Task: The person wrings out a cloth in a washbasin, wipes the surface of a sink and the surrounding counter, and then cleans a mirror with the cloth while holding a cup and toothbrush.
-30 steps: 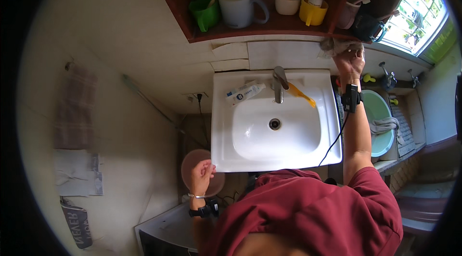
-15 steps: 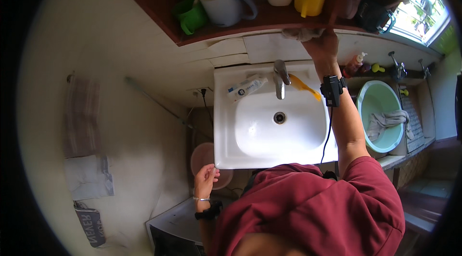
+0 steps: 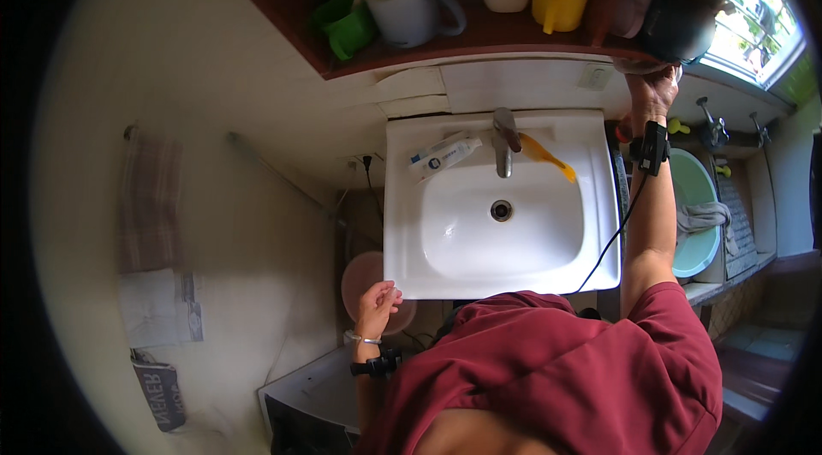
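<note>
Right hand (image 3: 653,91): We have it up at the wall (image 3: 505,85), right under the brown shelf (image 3: 479,46), grasping a cloth. Some fingers are hidden, so we cannot tell how tight the grip is.
Pale cloth (image 3: 638,66): We see only a bit of it, between our hand and the shelf's front edge.
Left hand (image 3: 377,308): We have it loose, fingers a little bent, let go of everything. It is by the near left corner of the sink; we cannot tell if it touches.
Sink (image 3: 432,277): We see it is white, with a shiny tap (image 3: 503,147) at the back.
Sink's back edge: We see a white and blue tube (image 3: 449,155) left of the tap and an orange-yellow thing (image 3: 548,157) right of it.
Shelf cups: We see a green cup (image 3: 349,31), a big gray-blue mug (image 3: 404,14) and a yellow cup (image 3: 558,10).
Green tub (image 3: 692,171): We see it right of our right arm, with a gray rag (image 3: 704,217) hanging over its side.
</note>
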A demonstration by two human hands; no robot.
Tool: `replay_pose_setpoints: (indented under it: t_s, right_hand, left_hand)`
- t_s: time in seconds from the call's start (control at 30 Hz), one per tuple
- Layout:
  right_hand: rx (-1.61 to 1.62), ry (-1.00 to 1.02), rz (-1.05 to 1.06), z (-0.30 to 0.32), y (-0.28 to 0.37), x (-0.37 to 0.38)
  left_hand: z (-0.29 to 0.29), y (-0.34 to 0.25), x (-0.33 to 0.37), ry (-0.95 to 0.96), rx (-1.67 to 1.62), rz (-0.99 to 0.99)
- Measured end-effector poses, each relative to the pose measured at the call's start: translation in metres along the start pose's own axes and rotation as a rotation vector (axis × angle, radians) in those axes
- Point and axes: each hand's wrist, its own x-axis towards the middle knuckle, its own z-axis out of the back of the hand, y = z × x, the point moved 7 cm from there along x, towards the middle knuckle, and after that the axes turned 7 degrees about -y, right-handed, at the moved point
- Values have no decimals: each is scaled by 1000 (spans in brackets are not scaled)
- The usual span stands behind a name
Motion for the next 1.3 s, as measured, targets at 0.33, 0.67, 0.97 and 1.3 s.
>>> replay_pose_setpoints:
  t_s: [0.33, 0.67, 0.97, 1.3]
  right_hand:
    - [267, 467, -494, -38, -199, -86]
    - [417, 508, -864, -94, -345, -183]
    - [181, 230, -891, -107, -423, -240]
    - [301, 781, -733, -76, -227, -130]
  left_hand:
    - [34, 42, -34, -105, -81, 28]
    - [67, 100, -78, -239, -199, 35]
    - [82, 124, -97, -305, -254, 53]
    - [65, 93, -60, -168, -198, 42]
